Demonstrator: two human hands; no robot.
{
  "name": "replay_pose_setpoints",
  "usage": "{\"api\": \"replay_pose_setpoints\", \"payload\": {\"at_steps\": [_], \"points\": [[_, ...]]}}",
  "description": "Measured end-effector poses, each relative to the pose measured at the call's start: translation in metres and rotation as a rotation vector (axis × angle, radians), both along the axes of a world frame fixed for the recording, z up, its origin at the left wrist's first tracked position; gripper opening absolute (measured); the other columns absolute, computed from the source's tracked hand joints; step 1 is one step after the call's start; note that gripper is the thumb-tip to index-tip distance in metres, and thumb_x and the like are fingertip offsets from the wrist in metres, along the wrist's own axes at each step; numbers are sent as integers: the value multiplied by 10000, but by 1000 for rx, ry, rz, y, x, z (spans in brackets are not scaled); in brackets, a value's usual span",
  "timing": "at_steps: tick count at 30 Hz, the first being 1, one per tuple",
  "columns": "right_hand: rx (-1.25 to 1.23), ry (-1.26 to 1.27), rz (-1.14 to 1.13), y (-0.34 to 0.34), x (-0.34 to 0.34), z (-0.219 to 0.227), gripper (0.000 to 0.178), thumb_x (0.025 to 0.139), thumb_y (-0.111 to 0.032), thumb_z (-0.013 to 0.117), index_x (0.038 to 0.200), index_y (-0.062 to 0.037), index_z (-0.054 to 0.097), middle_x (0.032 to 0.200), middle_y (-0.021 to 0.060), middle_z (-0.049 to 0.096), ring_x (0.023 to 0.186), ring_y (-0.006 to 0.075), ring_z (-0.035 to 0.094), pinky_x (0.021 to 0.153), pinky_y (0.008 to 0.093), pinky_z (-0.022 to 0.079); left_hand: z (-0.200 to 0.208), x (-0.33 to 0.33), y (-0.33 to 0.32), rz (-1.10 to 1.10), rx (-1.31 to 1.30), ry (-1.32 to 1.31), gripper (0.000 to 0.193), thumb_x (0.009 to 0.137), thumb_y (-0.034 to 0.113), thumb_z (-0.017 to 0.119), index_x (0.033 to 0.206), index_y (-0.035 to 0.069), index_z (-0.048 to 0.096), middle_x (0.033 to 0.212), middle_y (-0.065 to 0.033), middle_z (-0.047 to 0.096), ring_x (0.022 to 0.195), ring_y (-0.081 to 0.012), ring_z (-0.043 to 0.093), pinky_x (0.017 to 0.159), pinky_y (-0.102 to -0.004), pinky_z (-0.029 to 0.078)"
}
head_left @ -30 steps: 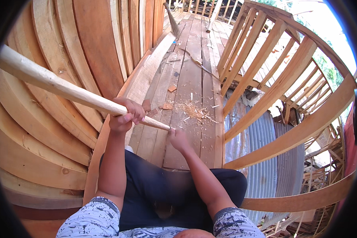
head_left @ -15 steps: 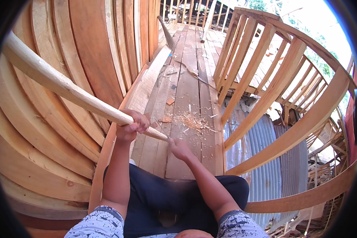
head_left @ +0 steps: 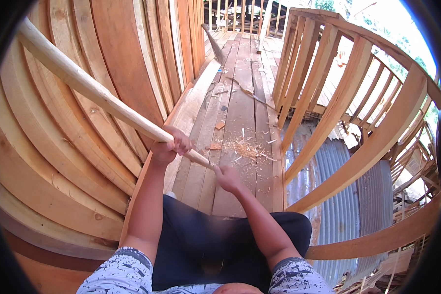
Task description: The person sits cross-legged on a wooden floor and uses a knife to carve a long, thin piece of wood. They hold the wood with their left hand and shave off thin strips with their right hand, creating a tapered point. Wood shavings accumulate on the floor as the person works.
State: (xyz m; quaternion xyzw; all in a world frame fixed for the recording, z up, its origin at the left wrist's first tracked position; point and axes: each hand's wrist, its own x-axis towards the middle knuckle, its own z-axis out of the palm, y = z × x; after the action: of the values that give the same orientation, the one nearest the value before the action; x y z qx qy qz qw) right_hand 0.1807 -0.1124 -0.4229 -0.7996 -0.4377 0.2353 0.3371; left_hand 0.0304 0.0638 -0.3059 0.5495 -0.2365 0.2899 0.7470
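Note:
A long pale round wooden pole slants from the upper left down to its tapered tip near the middle. My left hand is wrapped around the pole close to that tip. My right hand is closed at the pole's very end; whatever it holds is hidden by the fingers. Beyond the hands, pale wood shavings lie scattered on the plank deck. My dark-trousered lap fills the lower middle.
A wall of curved wooden boards rises on the left. A slanted wooden railing borders the deck on the right, with corrugated metal sheeting below it. A broom-like tool leans at the deck's far end.
Both hands and the pole's tip have shifted slightly to the right along with the view. The right hand stays at the pole's tip.

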Motion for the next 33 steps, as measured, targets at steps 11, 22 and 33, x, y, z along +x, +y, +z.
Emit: {"api": "replay_pose_setpoints", "payload": {"at_steps": [11, 22, 33], "points": [[5, 87, -29, 7, 13, -20, 547, 1003, -404, 424, 1015, 72, 693, 1012, 315, 675, 1002, 452, 650, 898, 505, 492, 14, 7, -6, -124, 108, 107, 315, 789, 339, 735, 695, 135, 514, 595, 11, 485, 561, -140, 461, 562, -314, 358], [-29, 266, -149, -4, 38, -65, 476, 996, -341, 454, 983, 66, 700, 950, 303, 686, 932, 444, 668, 840, 508, 502, 3, 27, 14, -198, 138, -41, 340, 775, 349, 767, 636, 169, 515, 539, 44, 512, 461, -115, 492, 511, -272, 428], [-140, 171, -154, 7, 27, -57, 478, 1001, -355, 486, 871, 61, 682, 814, 291, 665, 830, 464, 653, 776, 529, 496, -9, 5, 16, -154, 138, -150, 313, 797, 286, 763, 652, 142, 526, 565, 12, 560, 423, -130, 505, 496, -275, 459]]}}
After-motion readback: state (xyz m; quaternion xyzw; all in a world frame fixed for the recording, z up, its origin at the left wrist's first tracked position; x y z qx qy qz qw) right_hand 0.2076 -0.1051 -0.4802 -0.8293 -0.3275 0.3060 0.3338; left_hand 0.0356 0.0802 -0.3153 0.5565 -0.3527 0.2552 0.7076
